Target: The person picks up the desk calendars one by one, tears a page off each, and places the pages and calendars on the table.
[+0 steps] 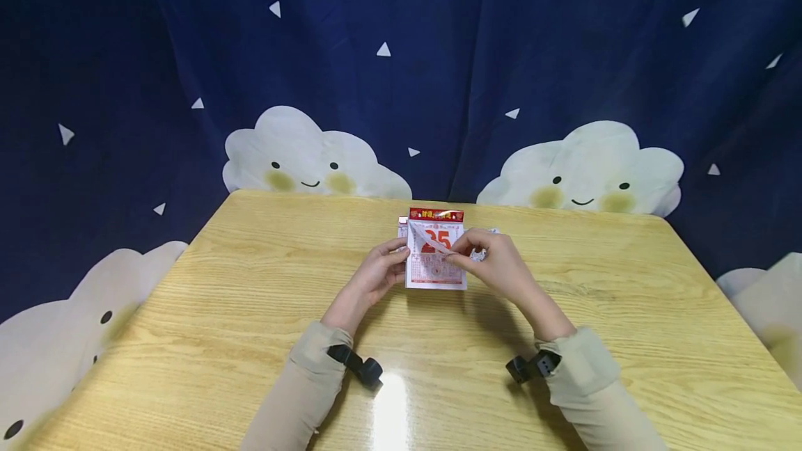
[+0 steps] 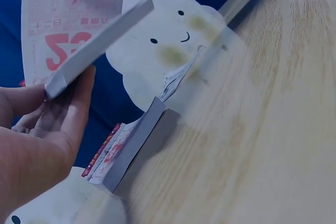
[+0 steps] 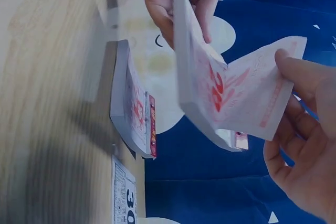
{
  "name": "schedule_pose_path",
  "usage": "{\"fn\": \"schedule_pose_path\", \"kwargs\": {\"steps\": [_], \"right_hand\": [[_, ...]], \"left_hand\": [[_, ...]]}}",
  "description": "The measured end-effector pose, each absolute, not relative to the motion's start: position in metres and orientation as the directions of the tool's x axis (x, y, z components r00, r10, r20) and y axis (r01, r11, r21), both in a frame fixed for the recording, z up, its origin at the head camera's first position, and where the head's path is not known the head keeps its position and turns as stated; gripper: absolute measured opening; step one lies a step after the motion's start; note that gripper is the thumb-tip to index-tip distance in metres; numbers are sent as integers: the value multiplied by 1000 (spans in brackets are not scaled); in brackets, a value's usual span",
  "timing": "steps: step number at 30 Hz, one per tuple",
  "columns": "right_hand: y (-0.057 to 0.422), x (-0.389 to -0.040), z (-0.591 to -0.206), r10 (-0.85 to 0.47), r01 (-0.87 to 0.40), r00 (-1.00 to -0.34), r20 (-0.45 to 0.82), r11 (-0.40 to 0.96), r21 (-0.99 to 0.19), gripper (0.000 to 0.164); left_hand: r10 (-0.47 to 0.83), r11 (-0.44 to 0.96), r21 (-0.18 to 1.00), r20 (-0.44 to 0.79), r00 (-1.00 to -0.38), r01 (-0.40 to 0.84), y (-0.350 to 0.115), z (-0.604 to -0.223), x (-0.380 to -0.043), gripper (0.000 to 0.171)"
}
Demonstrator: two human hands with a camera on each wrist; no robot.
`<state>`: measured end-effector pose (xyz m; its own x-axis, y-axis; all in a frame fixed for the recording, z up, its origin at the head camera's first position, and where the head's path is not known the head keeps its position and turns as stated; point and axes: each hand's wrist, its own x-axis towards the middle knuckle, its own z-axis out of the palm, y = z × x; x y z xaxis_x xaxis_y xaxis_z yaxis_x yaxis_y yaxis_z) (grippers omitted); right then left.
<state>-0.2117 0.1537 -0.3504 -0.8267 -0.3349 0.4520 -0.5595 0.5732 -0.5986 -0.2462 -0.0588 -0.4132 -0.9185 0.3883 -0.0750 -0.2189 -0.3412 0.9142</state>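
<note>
A tear-off calendar pad (image 1: pixel 436 273) with a red top strip and big red numerals is held up above the table. My left hand (image 1: pixel 381 268) grips it by the left edge, thumb in front and fingers behind. My right hand (image 1: pixel 498 263) pinches the top page (image 3: pixel 262 90) by its lower end, between thumb and fingers. That page is peeled up from the pad's face, and its printing shows through from the back in the left wrist view. The right wrist view shows the page joined to the pad near the red strip.
A second calendar pad (image 3: pixel 126 100) lies on the wooden table (image 1: pixel 250 298) behind the held one. Beside it is a printed paper piece (image 3: pixel 124 192) marked 30. A dark blue curtain (image 1: pixel 438 75) with clouds hangs behind the table.
</note>
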Motion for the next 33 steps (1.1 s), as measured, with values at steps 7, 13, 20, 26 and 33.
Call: {"fn": "schedule_pose_path", "kwargs": {"steps": [7,13,20,26,33], "right_hand": [[159,-215,-346,-224,-467,-877,424,601,-648,7],[165,-218,-347,-162,-399,-908,386,614,-681,9],[176,-226,-346,-108,-338,-935,339,568,-750,14],[183,-238,-340,-94,-319,-943,319,525,-789,20],[186,-247,-332,-84,-318,-944,319,484,-815,22]], "left_hand": [[346,-338,909,-122,-930,-245,-58,-413,-245,44],[340,-353,897,-142,-930,-266,-58,-415,-246,45],[354,-330,907,-140,-925,-263,-57,-415,-247,44],[364,-252,941,-121,-923,-223,-56,-411,-245,44],[379,-162,972,-95,-921,-167,-54,-410,-243,44]]}}
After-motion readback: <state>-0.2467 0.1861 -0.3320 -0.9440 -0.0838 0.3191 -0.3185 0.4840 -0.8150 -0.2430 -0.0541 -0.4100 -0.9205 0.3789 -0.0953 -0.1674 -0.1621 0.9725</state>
